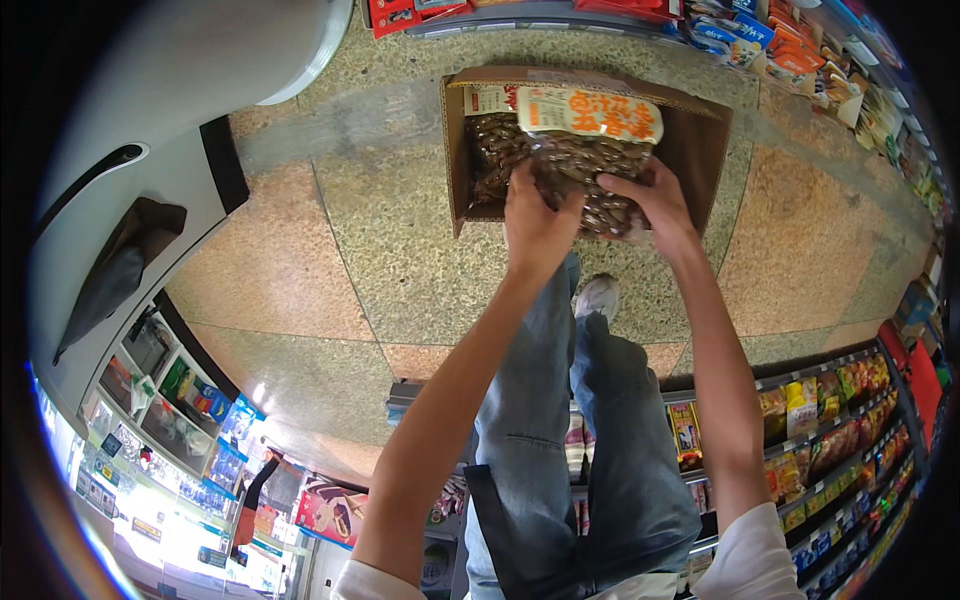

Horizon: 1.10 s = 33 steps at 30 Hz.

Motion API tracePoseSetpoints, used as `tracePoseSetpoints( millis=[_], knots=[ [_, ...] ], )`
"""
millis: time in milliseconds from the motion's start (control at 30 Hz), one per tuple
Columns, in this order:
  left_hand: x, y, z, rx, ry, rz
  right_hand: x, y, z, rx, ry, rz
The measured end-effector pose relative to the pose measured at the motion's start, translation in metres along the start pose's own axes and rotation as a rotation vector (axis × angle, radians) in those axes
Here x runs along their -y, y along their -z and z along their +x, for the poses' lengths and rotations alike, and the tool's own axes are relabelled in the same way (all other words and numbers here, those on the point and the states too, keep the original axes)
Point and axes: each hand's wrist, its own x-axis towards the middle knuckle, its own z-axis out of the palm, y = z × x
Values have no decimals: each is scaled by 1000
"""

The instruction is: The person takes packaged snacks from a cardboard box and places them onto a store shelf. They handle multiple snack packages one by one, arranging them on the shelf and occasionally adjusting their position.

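An open cardboard box (705, 142) stands on the floor before my feet. Over its middle, a clear plastic pack of dark brown, pod-like food (592, 161) is held between my two hands; its pale header card bears orange writing. My left hand (541, 221) grips the pack's lower left side, and my right hand (658, 199) has its lower right side, thumb across the front. Behind it, at the box's left end, sits a similar clear pack (495, 142) with a pale header, partly covered by the held one.
Terrazzo floor tiles (405, 247) surround the box. Shelves of packaged snacks (795, 67) run along the far right, with more snack shelves (825, 442) behind me on the right. At left is a large white cabinet-like unit (172, 172). My shoe (598, 296) is near the box.
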Motion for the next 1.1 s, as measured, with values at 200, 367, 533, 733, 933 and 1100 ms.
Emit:
tracePoseSetpoints(
  millis=[200,367,533,733,933,1100],
  knots=[
    [-46,-20,-48,85,-130,-95,0,61,-48,41,115,134],
    [-53,-8,-35,162,28,-76,-21,81,-89,-67,54,283],
    [6,14,43,-130,-5,427,-41,75,-98,-103,107,362],
    [40,20,88,-104,194,638,-52,62,-101,-104,92,441],
    [63,2,107,-237,457,416,-47,46,-106,-86,67,512],
    [72,2,101,-319,424,439,-49,38,-111,-114,68,556]
  ],
)
